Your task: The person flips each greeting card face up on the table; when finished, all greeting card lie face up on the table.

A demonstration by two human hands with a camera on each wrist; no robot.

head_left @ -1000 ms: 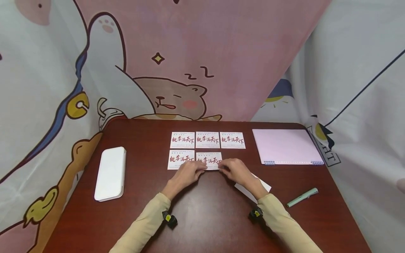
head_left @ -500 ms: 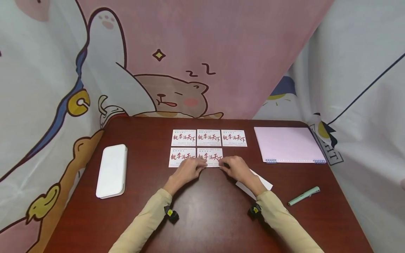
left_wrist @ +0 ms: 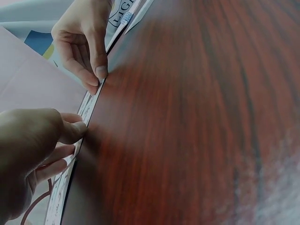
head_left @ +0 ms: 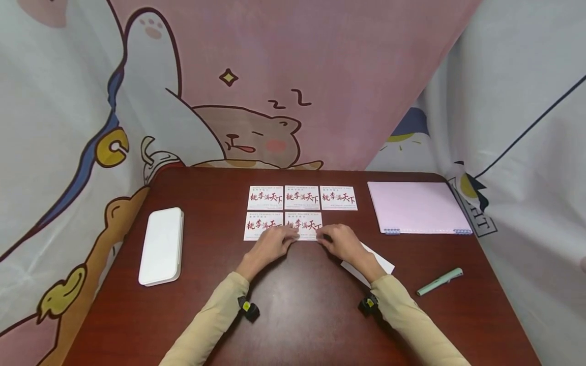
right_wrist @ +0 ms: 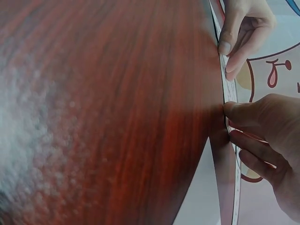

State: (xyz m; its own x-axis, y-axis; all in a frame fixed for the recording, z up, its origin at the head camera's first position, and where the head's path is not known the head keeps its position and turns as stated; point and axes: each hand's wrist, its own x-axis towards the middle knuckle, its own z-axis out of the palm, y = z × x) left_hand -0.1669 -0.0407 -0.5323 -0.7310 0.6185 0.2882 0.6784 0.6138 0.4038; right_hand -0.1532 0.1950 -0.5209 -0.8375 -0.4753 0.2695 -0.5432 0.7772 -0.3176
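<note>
A white card with red Chinese characters lies at the right of the front row in the head view. My left hand pinches its near left corner, thumb at the edge and fingertips over the top. The right hand does the same at the near right corner. Beside it, a matching card is partly covered by the left hand. Behind them stand three more cards in a row, the middle one directly beyond the gripped card. Both wrist views show thumbs low against the card's near edge.
A blank white card lies slanted under the right wrist. To the right are a pink spiral notebook and a pale green pen. A white case lies at the left of the brown table. Printed cloth hangs behind.
The gripped card has shifted slightly away and left, and now sits squarer beside its neighbour. Both hands keep their hold at its near corners. The view has tilted slightly.
</note>
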